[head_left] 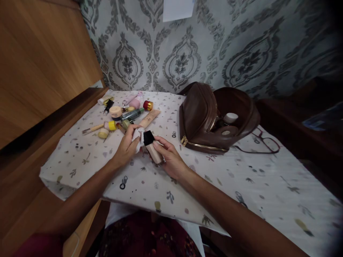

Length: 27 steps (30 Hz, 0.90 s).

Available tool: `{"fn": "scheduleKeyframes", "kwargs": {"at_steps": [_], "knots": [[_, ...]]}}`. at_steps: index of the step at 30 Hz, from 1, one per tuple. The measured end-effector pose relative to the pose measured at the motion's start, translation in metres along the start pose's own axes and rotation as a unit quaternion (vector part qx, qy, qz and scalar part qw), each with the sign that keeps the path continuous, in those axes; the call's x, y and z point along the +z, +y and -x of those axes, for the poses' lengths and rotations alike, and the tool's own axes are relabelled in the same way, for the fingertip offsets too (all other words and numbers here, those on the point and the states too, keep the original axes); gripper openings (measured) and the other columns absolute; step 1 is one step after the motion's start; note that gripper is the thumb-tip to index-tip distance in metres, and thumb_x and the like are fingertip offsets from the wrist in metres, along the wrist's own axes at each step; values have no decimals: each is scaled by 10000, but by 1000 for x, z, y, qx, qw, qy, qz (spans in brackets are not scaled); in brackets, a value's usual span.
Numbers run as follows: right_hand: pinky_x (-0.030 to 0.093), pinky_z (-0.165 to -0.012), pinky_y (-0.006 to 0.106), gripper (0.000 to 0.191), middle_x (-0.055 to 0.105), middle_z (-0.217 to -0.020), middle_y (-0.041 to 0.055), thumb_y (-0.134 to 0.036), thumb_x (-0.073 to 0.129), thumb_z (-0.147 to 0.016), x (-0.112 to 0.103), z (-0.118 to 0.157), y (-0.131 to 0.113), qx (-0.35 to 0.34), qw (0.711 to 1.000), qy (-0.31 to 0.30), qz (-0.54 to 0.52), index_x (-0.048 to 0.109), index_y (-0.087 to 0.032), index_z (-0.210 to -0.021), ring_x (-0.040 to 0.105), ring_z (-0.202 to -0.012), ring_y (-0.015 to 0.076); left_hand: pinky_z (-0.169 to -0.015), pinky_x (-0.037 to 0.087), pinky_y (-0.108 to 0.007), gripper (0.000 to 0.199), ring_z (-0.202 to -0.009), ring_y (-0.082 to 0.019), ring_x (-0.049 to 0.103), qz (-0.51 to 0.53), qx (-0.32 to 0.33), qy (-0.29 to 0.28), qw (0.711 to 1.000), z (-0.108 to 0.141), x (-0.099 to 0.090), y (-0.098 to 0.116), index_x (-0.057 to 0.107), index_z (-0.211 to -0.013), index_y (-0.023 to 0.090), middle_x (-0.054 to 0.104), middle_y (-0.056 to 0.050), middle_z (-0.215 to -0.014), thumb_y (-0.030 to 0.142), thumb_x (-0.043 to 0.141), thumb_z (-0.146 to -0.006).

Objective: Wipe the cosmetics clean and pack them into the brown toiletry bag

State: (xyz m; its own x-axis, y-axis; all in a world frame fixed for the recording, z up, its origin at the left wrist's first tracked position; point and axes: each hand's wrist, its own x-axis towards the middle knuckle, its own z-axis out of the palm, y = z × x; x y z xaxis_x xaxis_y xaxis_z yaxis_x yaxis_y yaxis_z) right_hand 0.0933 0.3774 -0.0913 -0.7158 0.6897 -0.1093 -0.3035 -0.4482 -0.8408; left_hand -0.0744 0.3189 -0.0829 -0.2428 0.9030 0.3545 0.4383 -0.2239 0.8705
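Note:
A beige bottle with a black cap (153, 149) is tilted in the grasp of my right hand (171, 159), its cap toward the upper left. My left hand (127, 144) is closed on a white cloth (138, 137), which lies against the cap side of the bottle. Just beyond my hands lies a beige tube (150, 118). To the left are a dark green tube (132, 114), a round jar with a peach lid (115, 112), a red and gold jar (148, 105) and a wooden-handled brush (93, 128).
An open brown bag (198, 117) stands at the right with a white-capped container (230, 117) inside. Eyeglasses (257, 148) lie beside it on the patterned tablecloth (187, 200). A wooden panel (45, 60) rises at the left, and a patterned wall (182, 57) is behind.

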Motion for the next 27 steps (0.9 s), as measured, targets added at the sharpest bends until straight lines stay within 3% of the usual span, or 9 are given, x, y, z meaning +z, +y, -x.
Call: {"fn": "scheduleKeyframes", "kwargs": {"at_steps": [5, 10, 13, 16, 21, 27], "knots": [[447, -686, 232, 404, 708, -890, -8, -449, 830, -683, -8, -5, 5, -45, 997, -5, 67, 735, -226, -1007, 599, -773, 127, -522, 426, -237, 313, -580, -108, 496, 94, -31, -12, 995, -5, -2, -1, 636, -959, 171, 573, -20, -847, 469, 550, -918], [472, -672, 244, 395, 715, -906, -3, -430, 843, -662, -7, -5, 4, -24, 999, -2, 47, 742, -235, -989, 611, -772, 139, -492, 383, -229, 329, -558, -102, 454, 139, -67, -30, 988, -8, -4, -1, 674, -967, 163, 555, -10, -789, 469, 567, -909], [481, -597, 239, 433, 699, -848, -7, -414, 877, -614, -5, -5, 4, 12, 1000, 16, -5, 720, -233, -975, 603, -694, 132, -681, 480, -273, 297, -767, -161, 566, 36, 11, 15, 999, -6, -3, 1, 707, -977, 173, 604, -44, -886, 414, 538, -939], [494, -561, 239, 465, 683, -812, -10, -410, 886, -611, -2, -4, 5, 31, 998, 26, -44, 686, -229, -991, 590, -634, 122, -889, 475, -335, 256, -977, -204, 581, -80, 117, 67, 988, -3, -2, 2, 715, -1075, 188, 627, -63, -987, 325, 539, -948], [479, -537, 209, 409, 647, -746, -24, -440, 845, -687, 1, -3, 7, 48, 996, 11, -73, 652, -225, -975, 589, -620, 110, -879, 490, -356, 349, -1010, -213, 571, -217, 243, 99, 940, 4, 5, -6, 658, -1250, 183, 573, -92, -1087, 210, 484, -949], [473, -563, 214, 325, 608, -748, -57, -384, 832, -699, -1, -6, 6, 38, 993, 55, -97, 645, -236, -919, 552, -622, 98, -823, 516, -339, 418, -990, -209, 569, -313, 311, 49, 896, 16, 18, -4, 578, -1343, 212, 589, -101, -1086, 152, 428, -958]]}}
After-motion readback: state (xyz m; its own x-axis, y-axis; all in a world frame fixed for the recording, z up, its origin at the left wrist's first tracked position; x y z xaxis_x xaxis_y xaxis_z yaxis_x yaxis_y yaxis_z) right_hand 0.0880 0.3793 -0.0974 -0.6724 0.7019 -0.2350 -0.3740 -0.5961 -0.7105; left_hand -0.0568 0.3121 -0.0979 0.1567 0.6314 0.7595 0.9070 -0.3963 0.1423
